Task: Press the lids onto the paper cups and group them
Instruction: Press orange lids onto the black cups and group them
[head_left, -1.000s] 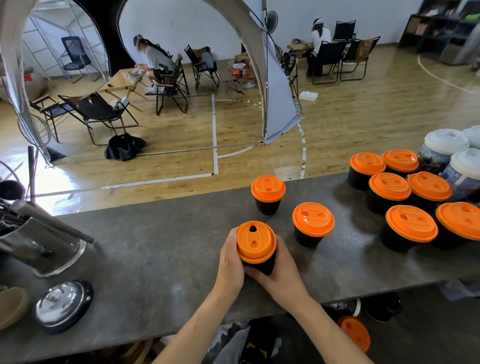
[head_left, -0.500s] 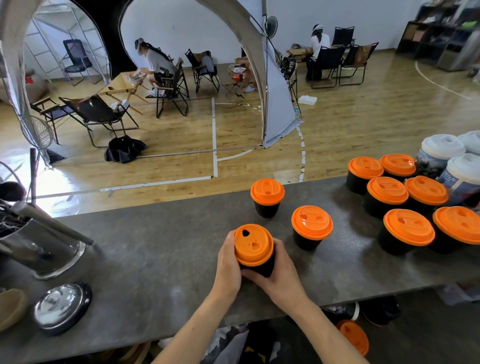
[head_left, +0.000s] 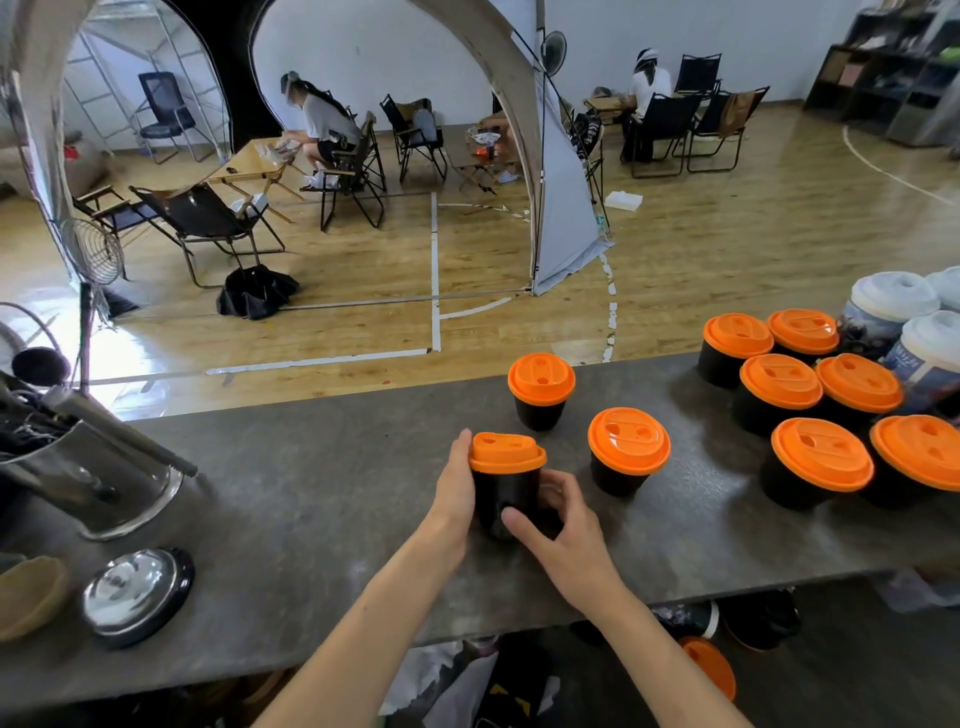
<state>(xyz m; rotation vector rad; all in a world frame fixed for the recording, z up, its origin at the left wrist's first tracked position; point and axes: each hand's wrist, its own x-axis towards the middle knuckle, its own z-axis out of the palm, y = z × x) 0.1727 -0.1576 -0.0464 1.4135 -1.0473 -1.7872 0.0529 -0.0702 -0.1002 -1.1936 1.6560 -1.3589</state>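
Orange plastic tops every black cup on the grey surface (head_left: 311, 499). Near the front edge, about the middle, one black paper cup (head_left: 506, 493) with its orange lid (head_left: 506, 452) on is held between both hands. The left grip (head_left: 457, 488) wraps the cup's left side, thumb rising to the lid's rim. The right grip (head_left: 566, 540) closes on the lower right, thumb laid across the front of the wall near the base and fingers curled behind. The cup leans slightly away from the camera, so its lid shows more edge than the others; whether its base touches the surface cannot be told. Just beyond and to the right stand two loose lidded cups (head_left: 628, 452), apart from each other. Farther right, a cluster of six lidded cups (head_left: 779, 384) stands packed close, with white-lidded cups (head_left: 888, 306) behind it. At far left sit a steel container (head_left: 93, 483) holding tools and a round shiny lid (head_left: 137, 592) lying flat.
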